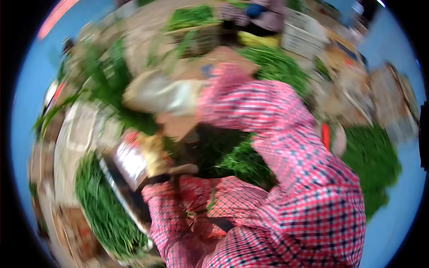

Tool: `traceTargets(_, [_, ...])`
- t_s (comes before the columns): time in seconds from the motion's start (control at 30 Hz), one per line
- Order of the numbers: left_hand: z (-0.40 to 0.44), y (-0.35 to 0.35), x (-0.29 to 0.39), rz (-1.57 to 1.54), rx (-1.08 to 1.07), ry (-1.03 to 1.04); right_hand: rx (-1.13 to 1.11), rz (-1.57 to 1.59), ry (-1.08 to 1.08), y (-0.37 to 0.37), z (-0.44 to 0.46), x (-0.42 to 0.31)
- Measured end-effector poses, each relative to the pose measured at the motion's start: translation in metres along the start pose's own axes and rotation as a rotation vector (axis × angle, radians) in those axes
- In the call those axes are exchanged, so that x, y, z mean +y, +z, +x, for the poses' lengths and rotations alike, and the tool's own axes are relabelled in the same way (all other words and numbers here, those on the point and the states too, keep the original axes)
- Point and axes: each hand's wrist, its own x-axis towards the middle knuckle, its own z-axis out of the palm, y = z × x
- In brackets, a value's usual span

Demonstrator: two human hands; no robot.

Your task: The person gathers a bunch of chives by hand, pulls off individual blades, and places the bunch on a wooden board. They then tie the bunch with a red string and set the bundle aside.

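A large bunch of long green leafy stems (107, 85) is raised at the upper left, blurred by motion. My right hand (145, 94), in a pale glove, is at the bunch and closed round its stems. Lower down, my left hand (153, 152), in a yellowish glove with a dark band at the wrist, is at the bottom end of the bunch; blur hides its fingers. Beside the left hand is a shiny, pale item with red marks (130, 158), too smeared to name. Loose greens (246, 158) lie in front of my body.
A long pile of greens (105, 205) lies at the lower left. More greens (373, 165) spread at the right and behind my right arm (277, 67). A filled basket (196, 42), a white crate (304, 33) and a seated person (268, 13) are at the back.
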Motion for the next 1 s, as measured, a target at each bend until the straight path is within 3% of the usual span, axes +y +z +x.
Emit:
traceTargets(0.03, [0.003, 0.005, 0.010, 0.045, -0.050, 0.131, -0.095, -0.037, 0.047, 0.019, 0.004, -0.001])
traceTargets(0.1, [0.003, 0.018, 0.020, 0.039, 0.010, 0.156, -0.136, 0.126, 0.057, -0.012, 0.008, -0.009])
traceTargets(0.13, [0.005, 0.026, 0.016, 0.041, 0.032, 0.205, -0.195, -0.143, 0.046, -0.026, 0.007, -0.015])
traceTargets(0.17, [0.005, 0.026, 0.010, 0.051, 0.064, 0.255, -0.225, -0.251, 0.138, 0.009, 0.016, -0.014])
traceTargets(0.2, [0.009, 0.016, -0.006, 0.043, 0.006, 0.245, 0.014, -0.641, 0.219, 0.080, 0.029, -0.008])
traceTargets(0.23, [0.012, 0.005, -0.023, 0.035, -0.051, 0.235, -0.131, 0.124, 0.324, 0.059, 0.034, 0.002])
traceTargets(0.27, [0.010, 0.003, -0.034, -0.097, -0.049, 0.177, -0.018, -0.136, 0.490, 0.095, 0.029, -0.008])
traceTargets(0.3, [0.011, 0.000, -0.044, -0.232, -0.041, 0.113, -0.048, 0.101, 0.625, 0.066, 0.023, -0.007])
traceTargets(0.33, [0.016, -0.010, -0.059, 0.103, 0.011, 0.291, -0.054, 0.320, 0.773, 0.035, 0.017, -0.006])
traceTargets(0.37, [0.018, -0.017, -0.072, 0.439, 0.058, 0.465, -0.034, 0.012, 0.658, 0.048, 0.015, 0.006])
traceTargets(0.43, [0.002, 0.005, -0.034, 0.184, 0.051, 0.165, 0.024, 0.140, 0.613, 0.024, -0.011, -0.001])
traceTargets(0.5, [-0.016, 0.043, 0.031, 0.096, 0.185, -0.192, 0.104, 0.355, 0.597, -0.007, -0.041, -0.012])
traceTargets(0.53, [-0.010, 0.035, 0.034, 0.375, 0.078, 0.123, 0.136, 0.452, 0.599, -0.022, -0.059, -0.018])
traceTargets(0.57, [-0.005, 0.028, 0.039, 0.211, 0.165, -0.177, 0.163, 0.543, 0.610, -0.039, -0.078, -0.020])
traceTargets(0.63, [0.013, 0.009, 0.002, 0.175, 0.100, -0.108, 0.181, 0.693, 0.665, -0.055, -0.114, -0.021])
traceTargets(0.7, [0.007, -0.008, 0.032, -0.200, 0.196, -0.134, 0.139, 0.661, 0.675, -0.054, -0.147, -0.026])
traceTargets(0.77, [-0.006, -0.007, 0.054, -0.177, 0.185, -0.074, -0.015, 0.273, 0.696, -0.031, -0.183, -0.031])
traceTargets(0.8, [-0.003, -0.008, 0.056, -0.353, 0.290, 0.009, -0.073, 0.053, 0.680, -0.012, -0.194, -0.033])
traceTargets(0.87, [0.007, -0.021, 0.047, -0.643, 0.249, 0.046, 0.041, -0.018, 0.729, -0.007, -0.183, -0.042])
traceTargets(0.9, [0.003, -0.024, 0.049, -0.650, 0.316, 0.007, 0.233, -0.078, 0.606, -0.001, -0.171, -0.056])
traceTargets(0.97, [0.007, -0.032, 0.049, -0.714, 0.273, -0.005, 0.075, 0.152, 0.574, -0.003, -0.140, -0.078])
traceTargets(1.0, [0.002, -0.038, 0.044, -0.679, 0.291, -0.007, -0.047, 0.083, 0.545, 0.004, -0.124, -0.096])
